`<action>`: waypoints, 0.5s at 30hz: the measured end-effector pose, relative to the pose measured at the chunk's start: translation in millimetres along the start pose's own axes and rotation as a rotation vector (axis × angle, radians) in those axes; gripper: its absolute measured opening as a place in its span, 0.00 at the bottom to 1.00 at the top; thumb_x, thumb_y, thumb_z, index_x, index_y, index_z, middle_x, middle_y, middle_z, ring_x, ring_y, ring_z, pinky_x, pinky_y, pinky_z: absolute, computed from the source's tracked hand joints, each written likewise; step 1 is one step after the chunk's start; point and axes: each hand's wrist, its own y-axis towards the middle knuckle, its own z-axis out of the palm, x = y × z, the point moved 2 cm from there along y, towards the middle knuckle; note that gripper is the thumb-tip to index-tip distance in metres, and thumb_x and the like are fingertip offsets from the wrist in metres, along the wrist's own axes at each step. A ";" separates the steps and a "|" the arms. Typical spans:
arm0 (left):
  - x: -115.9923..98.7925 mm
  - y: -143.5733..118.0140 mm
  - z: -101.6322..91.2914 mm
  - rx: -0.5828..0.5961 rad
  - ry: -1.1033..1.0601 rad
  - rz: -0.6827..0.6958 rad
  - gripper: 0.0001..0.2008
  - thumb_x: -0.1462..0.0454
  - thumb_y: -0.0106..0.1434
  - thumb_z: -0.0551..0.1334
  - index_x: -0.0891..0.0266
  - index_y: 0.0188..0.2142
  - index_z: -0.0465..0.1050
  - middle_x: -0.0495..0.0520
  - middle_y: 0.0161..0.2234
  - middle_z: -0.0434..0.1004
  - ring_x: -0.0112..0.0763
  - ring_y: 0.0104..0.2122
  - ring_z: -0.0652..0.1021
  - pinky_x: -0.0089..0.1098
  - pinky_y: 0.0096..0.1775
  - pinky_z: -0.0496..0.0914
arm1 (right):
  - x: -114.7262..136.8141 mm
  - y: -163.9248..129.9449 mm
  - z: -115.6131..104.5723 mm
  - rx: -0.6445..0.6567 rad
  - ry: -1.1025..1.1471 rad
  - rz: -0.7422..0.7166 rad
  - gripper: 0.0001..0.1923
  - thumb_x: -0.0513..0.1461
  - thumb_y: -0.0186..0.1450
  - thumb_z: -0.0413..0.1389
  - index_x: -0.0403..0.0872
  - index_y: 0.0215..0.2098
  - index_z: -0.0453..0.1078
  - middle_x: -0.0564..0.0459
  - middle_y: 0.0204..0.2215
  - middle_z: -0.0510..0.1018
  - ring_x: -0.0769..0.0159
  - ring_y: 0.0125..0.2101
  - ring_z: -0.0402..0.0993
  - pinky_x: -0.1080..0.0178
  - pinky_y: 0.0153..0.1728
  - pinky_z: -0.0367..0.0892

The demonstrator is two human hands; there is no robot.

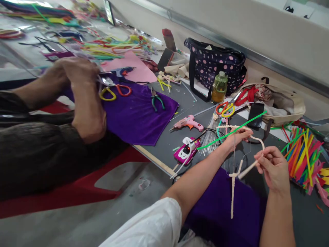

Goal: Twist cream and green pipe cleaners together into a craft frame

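Observation:
My left hand [238,137] and my right hand [273,168] hold a cream pipe cleaner [238,173] bent into a loop, its twisted tail hanging down over a purple cloth [218,212] on my lap. My left hand also pinches a long green pipe cleaner [231,132] that slants across the grey table [164,144]. My right hand grips the loop's right side near the twist. A pink glue gun [189,122] and a pink-and-white glue gun [186,149] lie just left of my left hand.
A co-worker's hands [82,92] at the left work over another purple cloth [138,113] with scissors [114,90] and pliers [156,101]. A dotted bag [218,63], a bottle [219,87], a phone [255,114], a beige bag [282,103] and a bundle of coloured pipe cleaners [304,157] crowd the table.

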 end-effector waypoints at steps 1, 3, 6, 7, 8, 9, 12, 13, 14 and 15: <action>0.1 -0.5 1.0 0.010 -0.004 -0.001 0.17 0.54 0.47 0.70 0.66 0.28 0.74 0.49 0.26 0.71 0.24 0.27 0.71 0.27 0.29 0.65 | 1.3 -0.7 2.6 -0.075 -0.061 -0.104 0.11 0.37 0.55 0.65 0.47 0.32 0.67 0.54 0.27 0.79 0.71 0.19 0.72 0.71 0.15 0.64; -0.2 -1.3 2.7 0.019 -0.023 0.001 0.17 0.54 0.47 0.71 0.66 0.28 0.74 0.49 0.26 0.71 0.24 0.27 0.71 0.27 0.29 0.65 | 0.8 -2.8 7.8 -0.184 -0.226 -0.256 0.09 0.37 0.57 0.64 0.47 0.33 0.68 0.53 0.29 0.79 0.70 0.22 0.74 0.69 0.20 0.68; -1.7 -1.9 3.8 0.006 -0.055 0.003 0.18 0.55 0.45 0.72 0.66 0.28 0.74 0.48 0.27 0.71 0.24 0.28 0.71 0.27 0.30 0.64 | -8.0 -4.1 13.1 -0.233 -0.437 -0.376 0.08 0.38 0.60 0.61 0.47 0.37 0.68 0.52 0.31 0.78 0.68 0.28 0.76 0.66 0.25 0.71; -2.4 -2.0 3.9 -0.002 -0.069 0.002 0.18 0.54 0.45 0.72 0.66 0.28 0.74 0.48 0.26 0.71 0.24 0.27 0.71 0.27 0.30 0.64 | -12.5 -3.6 14.4 -0.226 -0.476 -0.399 0.10 0.38 0.60 0.61 0.47 0.39 0.67 0.52 0.32 0.78 0.67 0.29 0.77 0.65 0.27 0.71; -3.5 -2.2 3.8 -0.007 -0.085 0.003 0.18 0.54 0.44 0.72 0.66 0.28 0.74 0.48 0.26 0.71 0.24 0.27 0.71 0.27 0.30 0.64 | -17.1 -2.5 15.5 -0.225 -0.503 -0.414 0.13 0.38 0.60 0.61 0.47 0.41 0.66 0.53 0.31 0.78 0.66 0.30 0.77 0.65 0.29 0.71; -4.7 -2.3 3.6 -0.011 -0.103 0.006 0.18 0.54 0.44 0.72 0.66 0.28 0.74 0.48 0.25 0.71 0.24 0.26 0.71 0.27 0.30 0.64 | -21.6 -0.9 16.5 -0.228 -0.517 -0.414 0.16 0.37 0.59 0.62 0.48 0.43 0.64 0.53 0.31 0.78 0.66 0.31 0.77 0.64 0.30 0.71; -9.5 -3.4 2.9 -0.005 -0.154 0.042 0.18 0.54 0.45 0.72 0.67 0.27 0.74 0.47 0.24 0.70 0.22 0.24 0.70 0.28 0.30 0.65 | -30.7 4.8 18.5 -0.324 -0.451 -0.357 0.30 0.37 0.56 0.64 0.49 0.52 0.57 0.56 0.31 0.76 0.70 0.28 0.74 0.67 0.27 0.69; -10.9 -3.9 2.8 0.001 -0.163 0.057 0.18 0.54 0.45 0.72 0.67 0.27 0.74 0.47 0.24 0.70 0.22 0.23 0.70 0.27 0.30 0.65 | -32.2 6.6 19.5 -0.347 -0.408 -0.321 0.33 0.38 0.55 0.65 0.50 0.54 0.55 0.57 0.31 0.75 0.71 0.25 0.73 0.69 0.25 0.67; -12.0 -4.5 2.8 0.008 -0.170 0.069 0.18 0.54 0.45 0.72 0.67 0.27 0.74 0.47 0.23 0.70 0.22 0.23 0.70 0.27 0.30 0.65 | -33.1 8.2 20.9 -0.349 -0.361 -0.275 0.35 0.38 0.54 0.66 0.51 0.55 0.54 0.57 0.32 0.74 0.73 0.23 0.71 0.71 0.22 0.66; -12.7 -5.0 3.1 0.016 -0.174 0.076 0.18 0.54 0.45 0.72 0.67 0.27 0.74 0.48 0.23 0.70 0.22 0.23 0.70 0.27 0.30 0.65 | -33.7 9.4 22.8 -0.327 -0.311 -0.221 0.35 0.39 0.54 0.66 0.51 0.55 0.54 0.57 0.34 0.74 0.74 0.22 0.70 0.72 0.19 0.63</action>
